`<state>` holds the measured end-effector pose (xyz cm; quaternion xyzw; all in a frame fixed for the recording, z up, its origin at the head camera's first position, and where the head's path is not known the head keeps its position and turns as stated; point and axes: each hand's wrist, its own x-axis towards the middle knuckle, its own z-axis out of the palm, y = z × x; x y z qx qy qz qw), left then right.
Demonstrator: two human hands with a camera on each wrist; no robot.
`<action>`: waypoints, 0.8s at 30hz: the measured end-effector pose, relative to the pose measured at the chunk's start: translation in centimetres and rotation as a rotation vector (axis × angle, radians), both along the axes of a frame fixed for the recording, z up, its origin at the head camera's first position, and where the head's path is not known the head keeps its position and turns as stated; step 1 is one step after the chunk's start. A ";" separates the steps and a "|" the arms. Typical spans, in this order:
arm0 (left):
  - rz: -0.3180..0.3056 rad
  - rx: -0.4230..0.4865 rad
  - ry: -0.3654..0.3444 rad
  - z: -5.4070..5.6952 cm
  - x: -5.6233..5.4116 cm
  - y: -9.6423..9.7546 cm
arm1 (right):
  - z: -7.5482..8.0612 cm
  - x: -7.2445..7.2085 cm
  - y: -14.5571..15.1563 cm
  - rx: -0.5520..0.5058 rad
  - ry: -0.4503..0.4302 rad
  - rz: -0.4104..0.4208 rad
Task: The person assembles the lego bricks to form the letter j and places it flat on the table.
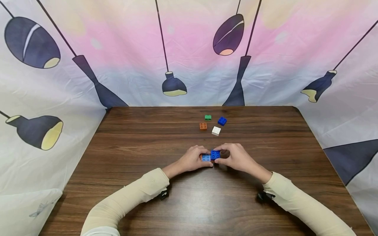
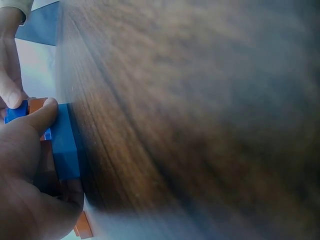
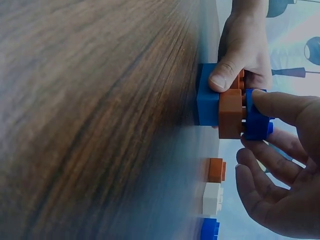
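My left hand (image 1: 191,160) grips a small build of toy building bricks standing on the table, its thumb along the near side. A blue brick (image 3: 206,102) forms the build's bottom, with an orange brick (image 3: 230,115) on top of it. From above, a light blue brick (image 1: 206,158) shows between the left thumb and fingers. My right hand (image 1: 238,158) pinches a dark blue brick (image 1: 215,154) between thumb and forefinger, right over the orange one. Studs show in a narrow gap between these two in the right wrist view. The left hand hides part of the build.
Farther back on the wooden table (image 1: 141,141) lie loose bricks: a green one (image 1: 208,117), an orange one (image 1: 203,126), a white one (image 1: 216,131) and another dark blue one (image 1: 222,121). A printed cloth (image 1: 195,42) hangs behind the table and along its sides.
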<state>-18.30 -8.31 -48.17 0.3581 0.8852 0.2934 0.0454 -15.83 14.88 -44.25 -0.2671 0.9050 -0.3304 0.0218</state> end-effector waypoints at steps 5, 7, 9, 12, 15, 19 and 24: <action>0.001 -0.005 -0.005 0.1 0.0 0.0 | 0.1 -0.2 0.0 0.011 0.007 0.007; 0.001 -0.004 -0.004 0.1 0.0 0.0 | 0.1 -0.3 -0.1 0.019 0.009 0.016; 0.000 -0.004 -0.002 0.1 0.1 0.0 | 0.2 -0.4 0.0 0.026 0.002 0.019; -0.002 -0.001 -0.003 0.1 0.0 0.0 | 0.1 -0.5 0.0 0.034 -0.008 0.021; -0.002 0.002 -0.006 0.1 0.0 0.0 | 0.0 -0.5 0.1 0.037 -0.015 0.014; -0.002 0.001 -0.005 0.1 0.0 0.1 | -0.2 -0.6 0.1 0.055 0.008 0.014; -0.004 -0.007 0.001 0.2 0.0 0.1 | -0.3 -0.6 -0.1 0.059 0.036 0.022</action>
